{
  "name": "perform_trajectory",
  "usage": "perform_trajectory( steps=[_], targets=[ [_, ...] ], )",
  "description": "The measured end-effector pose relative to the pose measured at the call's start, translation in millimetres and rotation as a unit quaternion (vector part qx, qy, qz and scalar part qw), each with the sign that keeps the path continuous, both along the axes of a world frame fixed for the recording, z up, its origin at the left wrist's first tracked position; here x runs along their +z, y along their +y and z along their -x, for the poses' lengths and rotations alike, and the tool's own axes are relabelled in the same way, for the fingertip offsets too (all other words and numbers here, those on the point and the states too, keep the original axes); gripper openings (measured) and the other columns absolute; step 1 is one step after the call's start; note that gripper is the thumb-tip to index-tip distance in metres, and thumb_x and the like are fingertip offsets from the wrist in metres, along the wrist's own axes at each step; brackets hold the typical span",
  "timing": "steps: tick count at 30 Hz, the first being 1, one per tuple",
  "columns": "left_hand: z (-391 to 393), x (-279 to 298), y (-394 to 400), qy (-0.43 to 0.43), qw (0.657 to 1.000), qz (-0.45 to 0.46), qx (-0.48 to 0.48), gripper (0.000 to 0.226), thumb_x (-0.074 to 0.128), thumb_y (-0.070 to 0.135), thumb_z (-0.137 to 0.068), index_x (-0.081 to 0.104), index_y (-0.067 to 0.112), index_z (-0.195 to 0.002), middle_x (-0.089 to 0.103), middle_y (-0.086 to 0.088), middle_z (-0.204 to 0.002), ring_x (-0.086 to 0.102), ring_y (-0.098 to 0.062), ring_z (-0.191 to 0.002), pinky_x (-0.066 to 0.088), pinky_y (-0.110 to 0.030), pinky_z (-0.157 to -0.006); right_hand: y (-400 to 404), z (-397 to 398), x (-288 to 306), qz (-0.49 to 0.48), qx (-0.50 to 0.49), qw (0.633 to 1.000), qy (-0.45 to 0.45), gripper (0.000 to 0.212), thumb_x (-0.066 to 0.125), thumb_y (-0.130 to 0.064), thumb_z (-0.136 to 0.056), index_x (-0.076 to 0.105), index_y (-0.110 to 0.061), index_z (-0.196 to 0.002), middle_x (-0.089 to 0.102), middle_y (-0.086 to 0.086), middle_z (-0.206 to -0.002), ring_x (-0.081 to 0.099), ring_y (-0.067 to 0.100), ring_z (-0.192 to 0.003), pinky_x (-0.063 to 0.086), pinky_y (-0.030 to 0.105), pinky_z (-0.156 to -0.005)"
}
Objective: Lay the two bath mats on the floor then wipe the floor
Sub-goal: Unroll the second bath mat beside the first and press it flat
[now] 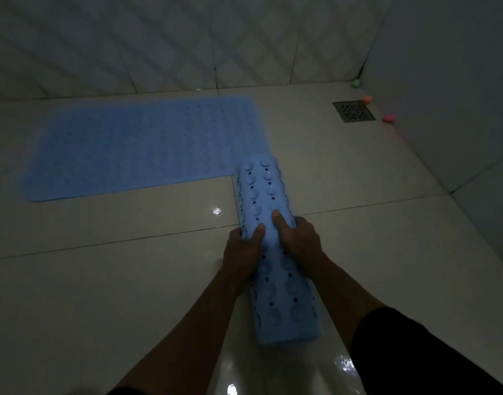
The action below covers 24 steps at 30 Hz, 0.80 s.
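Observation:
One blue bath mat (147, 146) lies flat on the tiled floor (102, 280) along the far wall. A second blue bath mat (261, 189) is rolled up, suction cups and holes facing outward, and runs from near me toward the flat mat's right end. My left hand (243, 252) grips the roll's left side and my right hand (297, 238) grips its right side, both thumbs on top near its middle. The near end of the roll sits between my forearms.
A square metal floor drain (353, 111) is set in the far right corner. Three small coloured objects, green (356, 83), orange (367, 99) and pink (388, 118), lie by the right wall. Tiled walls close the back and right. The floor looks glossy with light reflections.

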<state>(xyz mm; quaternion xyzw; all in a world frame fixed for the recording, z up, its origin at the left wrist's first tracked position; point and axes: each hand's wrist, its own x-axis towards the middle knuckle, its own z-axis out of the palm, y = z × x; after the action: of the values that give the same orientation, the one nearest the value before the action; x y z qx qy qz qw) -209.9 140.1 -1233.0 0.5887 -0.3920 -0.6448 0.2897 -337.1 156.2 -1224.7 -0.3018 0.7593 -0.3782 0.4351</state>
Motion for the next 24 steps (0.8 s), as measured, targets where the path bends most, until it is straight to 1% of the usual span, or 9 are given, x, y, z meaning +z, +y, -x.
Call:
perform_trajectory(
  steps=[2,5,6,8,10,14,17,21,24],
  targets=[
    [4.7,1.0,1.8,-0.014,1.000,0.011,0.007,0.085,0.069,0.068,-0.068,0.058,0.016,-0.135,0.069,-0.004,-0.123,0.069,-0.021,-0.103,0.060,-0.041,-0.090,-2.3,2.6,-2.5,-0.001,0.009,1.000,-0.002,0.072,0.060,-0.072,-0.080,0.062,-0.017,-0.126,0.069,0.001,-0.117,0.066,0.021,-0.102,0.054,0.038,-0.095],
    [7.4,2.0,-2.9,-0.027,0.999,0.019,0.010,0.077,0.069,0.063,-0.077,0.057,0.014,-0.135,0.067,-0.006,-0.124,0.068,-0.023,-0.104,0.058,-0.044,-0.092,-8.9,2.9,-5.2,0.000,0.020,1.000,-0.005,0.072,0.057,-0.073,-0.080,0.061,-0.018,-0.126,0.069,0.001,-0.116,0.066,0.018,-0.098,0.052,0.023,-0.073],
    [7.8,1.2,-4.2,-0.035,0.999,0.024,0.008,0.078,0.068,0.063,-0.076,0.057,0.014,-0.135,0.068,-0.007,-0.123,0.068,-0.023,-0.104,0.058,-0.045,-0.092,-10.8,2.0,-6.2,-0.003,0.027,1.000,0.004,0.074,0.055,-0.075,-0.081,0.060,-0.018,-0.127,0.068,0.002,-0.117,0.065,0.018,-0.099,0.051,0.022,-0.072],
    [7.6,-4.1,-5.7,-0.047,0.998,0.028,0.009,0.083,0.068,0.067,-0.072,0.057,0.015,-0.135,0.068,-0.007,-0.124,0.069,-0.023,-0.104,0.058,-0.046,-0.093,-13.9,1.8,-9.9,-0.022,0.031,0.999,0.035,0.090,0.045,-0.086,-0.072,0.057,-0.018,-0.130,0.065,0.007,-0.123,0.062,0.024,-0.106,0.053,0.035,-0.088],
    [7.2,-9.3,-4.9,-0.057,0.998,0.025,0.010,0.084,0.068,0.067,-0.070,0.057,0.015,-0.136,0.067,-0.007,-0.125,0.068,-0.023,-0.105,0.057,-0.046,-0.093,-14.3,3.0,-9.8,-0.060,0.041,0.994,0.081,0.095,0.038,-0.088,-0.072,0.052,-0.019,-0.135,0.056,0.012,-0.131,0.052,0.031,-0.118,0.044,0.047,-0.102],
    [5.7,-0.4,-3.1,-0.126,0.991,0.041,0.003,0.077,0.065,0.065,-0.079,0.053,0.014,-0.136,0.063,-0.004,-0.128,0.065,-0.026,-0.110,0.056,-0.043,-0.095,-10.0,2.1,-2.6,-0.085,0.071,0.986,0.121,0.075,0.034,-0.073,-0.090,0.040,-0.023,-0.145,0.044,0.015,-0.143,0.036,0.036,-0.132,0.031,0.052,-0.109],
    [-3.6,0.1,-5.0,-0.203,0.976,0.072,0.037,0.067,0.062,0.049,-0.093,0.043,0.013,-0.146,0.061,-0.012,-0.131,0.062,-0.031,-0.116,0.053,-0.043,-0.099,-3.5,-6.3,-1.4,-0.029,0.068,0.991,0.114,0.058,0.035,-0.057,-0.098,0.041,-0.022,-0.144,0.049,0.018,-0.138,0.045,0.039,-0.125,0.037,0.049,-0.106],
    [-28.7,1.5,-10.8,-0.263,0.959,0.084,0.064,0.034,0.056,0.036,-0.096,0.061,0.016,-0.124,0.067,-0.013,-0.122,0.064,-0.030,-0.107,0.053,-0.044,-0.096,-1.6,-19.6,5.1,0.030,0.099,0.985,0.135,0.043,0.044,-0.032,-0.100,0.048,-0.018,-0.141,0.056,0.018,-0.127,0.053,0.036,-0.115,0.044,0.040,-0.096],
    [-48.6,2.2,-10.9,-0.221,0.970,0.068,0.071,0.047,0.059,0.055,-0.089,0.064,0.018,-0.119,0.069,-0.009,-0.117,0.067,-0.027,-0.101,0.056,-0.047,-0.092,-2.0,-32.9,7.2,0.036,0.098,0.988,0.113,0.048,0.062,-0.034,-0.091,0.051,-0.015,-0.134,0.057,0.016,-0.123,0.055,0.034,-0.114,0.046,0.044,-0.098]
  ],
)
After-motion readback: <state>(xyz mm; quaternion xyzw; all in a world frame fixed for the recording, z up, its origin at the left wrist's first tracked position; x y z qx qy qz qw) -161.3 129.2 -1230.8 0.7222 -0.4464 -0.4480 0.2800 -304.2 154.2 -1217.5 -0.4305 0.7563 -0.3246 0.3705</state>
